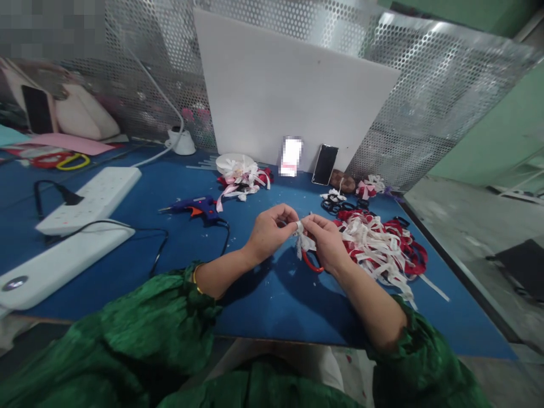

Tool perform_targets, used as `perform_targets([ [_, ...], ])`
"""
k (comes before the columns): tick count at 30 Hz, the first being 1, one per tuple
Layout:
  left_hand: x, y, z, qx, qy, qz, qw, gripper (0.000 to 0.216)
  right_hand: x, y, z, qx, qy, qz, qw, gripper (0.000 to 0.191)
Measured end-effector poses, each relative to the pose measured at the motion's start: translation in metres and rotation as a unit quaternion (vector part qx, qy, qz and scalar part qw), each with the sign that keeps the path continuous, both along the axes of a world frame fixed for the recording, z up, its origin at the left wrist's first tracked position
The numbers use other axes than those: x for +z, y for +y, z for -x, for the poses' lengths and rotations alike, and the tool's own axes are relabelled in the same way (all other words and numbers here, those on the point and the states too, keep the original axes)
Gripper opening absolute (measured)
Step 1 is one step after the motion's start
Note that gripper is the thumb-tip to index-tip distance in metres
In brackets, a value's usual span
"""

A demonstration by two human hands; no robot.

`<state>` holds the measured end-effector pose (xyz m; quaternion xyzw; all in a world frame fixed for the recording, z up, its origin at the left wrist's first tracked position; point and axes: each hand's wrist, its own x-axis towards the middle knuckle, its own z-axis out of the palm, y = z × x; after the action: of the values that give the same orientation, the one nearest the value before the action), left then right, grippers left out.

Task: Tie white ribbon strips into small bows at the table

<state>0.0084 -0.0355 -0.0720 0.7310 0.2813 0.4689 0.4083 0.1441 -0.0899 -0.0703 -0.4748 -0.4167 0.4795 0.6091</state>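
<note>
Over the middle of the blue table, my left hand point(272, 233) and my right hand point(327, 241) meet, both pinching a small white ribbon piece point(300, 241) between thumb and fingers. Loose ends of the ribbon hang below the fingertips. Under my right hand lies a pair of scissors with a red-orange handle point(312, 262); most of it is hidden by the hand and ribbon. Close beside my right forearm is a heap of white and red ribbon strips point(378, 243). A blue glue gun point(199, 208) with an orange trigger lies to the left of my left hand.
White power strips point(93, 198) and cables occupy the table's left side. A pile of ribbon bows point(244, 178) sits beside a white roll point(229, 161) at the back. Phones point(325, 164) lean against a white board point(293, 85). Black hair ties point(340, 205) lie right of centre.
</note>
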Motion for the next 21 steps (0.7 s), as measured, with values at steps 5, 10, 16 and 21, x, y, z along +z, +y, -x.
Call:
perform_targets([
  [5, 0.0026, -0.0019, 0.0007, 0.013, 0.025, -0.065, 0.997, 0.004, -0.0006, 0.0002, 0.0017, -0.011, 0.038, 0.027, 0.999, 0.021],
  [10, 0.0042, -0.0021, 0.0018, 0.013, 0.041, -0.077, 0.996, 0.004, -0.0006, -0.0003, 0.0032, 0.005, 0.056, 0.027, 0.998, 0.023],
  [16, 0.003, 0.0001, 0.0023, 0.03, 0.014, -0.056, 0.998, 0.007, 0.0022, 0.0008, 0.0031, 0.003, 0.066, 0.014, 0.998, 0.025],
  [21, 0.0018, 0.0005, 0.0018, 0.026, -0.004, -0.069, 0.997, 0.005, 0.0015, 0.0008, 0.0016, 0.005, 0.047, 0.008, 0.999, 0.024],
])
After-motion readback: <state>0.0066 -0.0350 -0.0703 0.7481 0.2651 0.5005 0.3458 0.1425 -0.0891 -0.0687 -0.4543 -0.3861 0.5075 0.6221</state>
